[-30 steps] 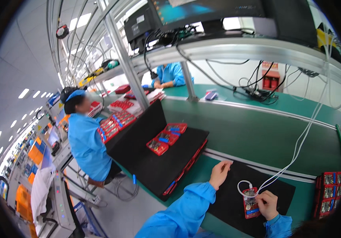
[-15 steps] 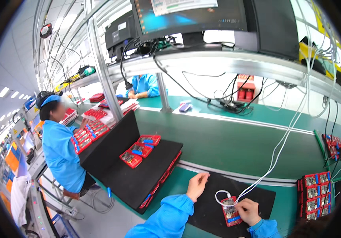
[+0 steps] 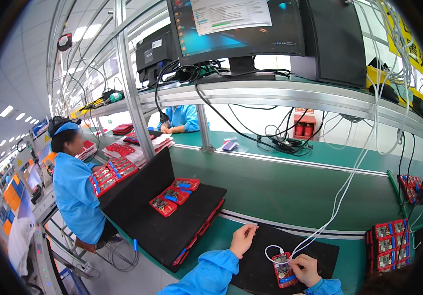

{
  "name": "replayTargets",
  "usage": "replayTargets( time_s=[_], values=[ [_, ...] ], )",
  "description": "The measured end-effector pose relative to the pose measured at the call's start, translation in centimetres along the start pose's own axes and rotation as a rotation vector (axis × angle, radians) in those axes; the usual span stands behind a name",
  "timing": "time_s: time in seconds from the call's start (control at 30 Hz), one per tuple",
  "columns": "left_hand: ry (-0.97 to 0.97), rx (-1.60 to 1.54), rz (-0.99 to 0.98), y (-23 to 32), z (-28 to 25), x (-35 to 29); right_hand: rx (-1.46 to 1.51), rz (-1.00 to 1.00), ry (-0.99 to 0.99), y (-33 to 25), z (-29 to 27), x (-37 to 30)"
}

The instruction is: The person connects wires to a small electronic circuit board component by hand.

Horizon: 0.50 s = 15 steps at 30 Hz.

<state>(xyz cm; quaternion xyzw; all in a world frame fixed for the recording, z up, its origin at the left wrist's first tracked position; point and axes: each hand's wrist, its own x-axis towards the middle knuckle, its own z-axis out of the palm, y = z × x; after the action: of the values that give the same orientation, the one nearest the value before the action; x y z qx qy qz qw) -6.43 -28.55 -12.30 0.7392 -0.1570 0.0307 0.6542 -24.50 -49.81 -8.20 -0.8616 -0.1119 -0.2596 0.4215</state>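
A red-framed circuit board [image 3: 284, 276] with a blue strip lies on a black mat [image 3: 315, 242]. A white cable [image 3: 266, 251] is plugged into its far end and loops left across it. My right hand [image 3: 306, 270] is at the board's right side, fingers curled and tips pinched at the cable where it crosses the edge. My left hand [image 3: 243, 241] rests at the mat's left edge, fingers stretched toward the right, nothing seen in them. It is apart from the board.
Left stands an open black folding case [image 3: 192, 216] with several red-framed boards [image 3: 163, 205]. More boards [image 3: 387, 246] are stacked at right. A monitor [image 3: 241, 42] sits on the metal shelf [image 3: 280, 93], white cables hanging down. A co-worker in blue [image 3: 76, 191] holds a board tray at far left.
The view has tilted up slightly, showing more of the monitor. Both hands and the board keep nearly the same places on the mat.
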Motion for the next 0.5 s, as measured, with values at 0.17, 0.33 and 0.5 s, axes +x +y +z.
replayTargets(
  time_s=[0.17,0.33,0.5],
  values=[
    [-0.018,-0.035,-0.013,-0.5,0.0,0.2,0.074,0.03,0.014,0.7,0.6,-0.2],
    [-0.022,0.074,-0.006,-0.6,-0.2,0.2,0.093,-0.065,0.028,1.9,1.3,-0.4],
    [0.035,-0.016,0.131,-1.6,1.6,0.6,-0.052,-0.061,-0.082,1.5,-0.9,-0.7]
  ],
)
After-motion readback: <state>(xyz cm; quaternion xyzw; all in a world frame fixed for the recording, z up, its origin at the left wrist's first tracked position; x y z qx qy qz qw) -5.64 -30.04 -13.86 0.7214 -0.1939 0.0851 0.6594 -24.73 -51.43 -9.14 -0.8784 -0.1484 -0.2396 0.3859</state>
